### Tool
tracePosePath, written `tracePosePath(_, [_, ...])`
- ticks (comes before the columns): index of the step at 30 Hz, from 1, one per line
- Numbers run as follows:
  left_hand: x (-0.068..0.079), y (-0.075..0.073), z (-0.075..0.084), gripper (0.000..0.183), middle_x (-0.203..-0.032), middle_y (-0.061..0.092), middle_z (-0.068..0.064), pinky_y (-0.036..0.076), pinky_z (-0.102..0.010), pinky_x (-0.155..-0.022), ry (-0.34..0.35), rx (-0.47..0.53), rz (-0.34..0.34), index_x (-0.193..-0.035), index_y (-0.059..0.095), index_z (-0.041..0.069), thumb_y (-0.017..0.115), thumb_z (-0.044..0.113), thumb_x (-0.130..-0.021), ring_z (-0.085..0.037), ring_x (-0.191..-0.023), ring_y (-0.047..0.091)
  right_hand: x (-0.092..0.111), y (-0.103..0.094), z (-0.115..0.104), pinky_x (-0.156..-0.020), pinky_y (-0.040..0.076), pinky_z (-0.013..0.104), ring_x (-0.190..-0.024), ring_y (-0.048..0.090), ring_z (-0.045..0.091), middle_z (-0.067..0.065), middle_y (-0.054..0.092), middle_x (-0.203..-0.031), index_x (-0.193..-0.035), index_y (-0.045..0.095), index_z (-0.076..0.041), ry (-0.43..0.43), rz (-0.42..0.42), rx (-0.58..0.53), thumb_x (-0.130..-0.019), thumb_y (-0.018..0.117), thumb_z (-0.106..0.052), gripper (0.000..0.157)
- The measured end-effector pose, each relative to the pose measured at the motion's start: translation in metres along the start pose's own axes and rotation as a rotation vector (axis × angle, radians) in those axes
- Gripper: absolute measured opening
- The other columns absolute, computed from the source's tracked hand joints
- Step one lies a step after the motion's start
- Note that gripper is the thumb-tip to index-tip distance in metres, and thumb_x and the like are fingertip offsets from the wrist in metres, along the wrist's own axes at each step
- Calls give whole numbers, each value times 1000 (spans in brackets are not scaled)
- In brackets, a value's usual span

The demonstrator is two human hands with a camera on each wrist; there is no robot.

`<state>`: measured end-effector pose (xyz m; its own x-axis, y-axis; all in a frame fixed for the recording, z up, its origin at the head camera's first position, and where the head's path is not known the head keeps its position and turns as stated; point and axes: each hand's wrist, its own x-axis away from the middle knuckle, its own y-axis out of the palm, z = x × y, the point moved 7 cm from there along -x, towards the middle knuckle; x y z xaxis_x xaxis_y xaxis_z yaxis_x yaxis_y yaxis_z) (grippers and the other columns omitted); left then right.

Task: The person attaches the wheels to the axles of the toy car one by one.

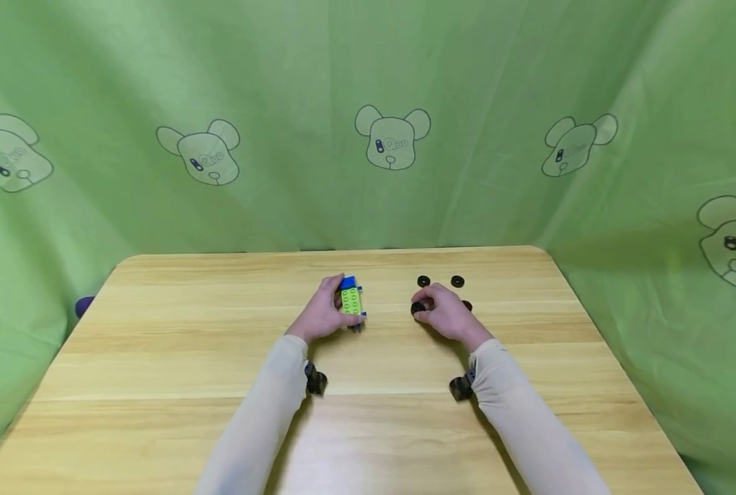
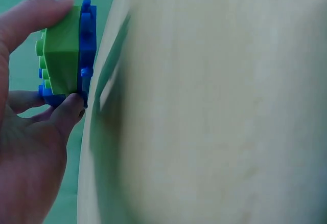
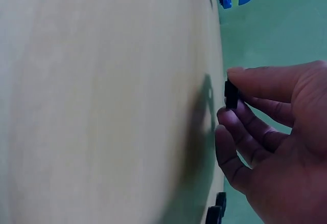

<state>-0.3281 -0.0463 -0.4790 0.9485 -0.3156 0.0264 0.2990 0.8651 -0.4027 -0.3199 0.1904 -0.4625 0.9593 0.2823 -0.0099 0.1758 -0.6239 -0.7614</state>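
Note:
My left hand grips a toy block vehicle, thumb on one end and fingers around the other. The vehicle has a lime-green studded body over a blue base, with a blue brick at its far end; in the left wrist view its green side faces the camera. To the right, my right hand pinches a small black wheel between thumb and fingertips, close over the table. Two other black wheels, one at the left and one at the right, lie just beyond that hand. Another wheel is partly hidden behind it.
Both hands work over a light wooden table with rounded far corners. A green curtain printed with bear heads hangs behind it and along both sides. Something purple shows past the table's left edge.

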Motion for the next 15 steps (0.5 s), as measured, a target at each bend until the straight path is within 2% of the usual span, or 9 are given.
tracePosePath(9, [11, -2, 8, 106, -151, 27, -14, 39, -33, -106, 11, 61, 32, -155, 19, 2, 86, 10, -73, -34, -134, 40, 9, -7, -23, -83, 49, 42, -94, 56, 26, 9, 56, -107, -119, 63, -3, -17, 9, -57, -87, 72, -9, 33])
tracePosePath(15, [17, -1, 11, 104, -150, 29, -13, 38, -28, -105, 28, 223, 34, -155, 18, 2, 82, 0, -73, -31, -136, 37, 15, -11, -39, -82, 50, 41, -95, 56, 25, 7, 57, -110, -119, 64, -5, -52, 36, -75, -87, 73, -9, 34])
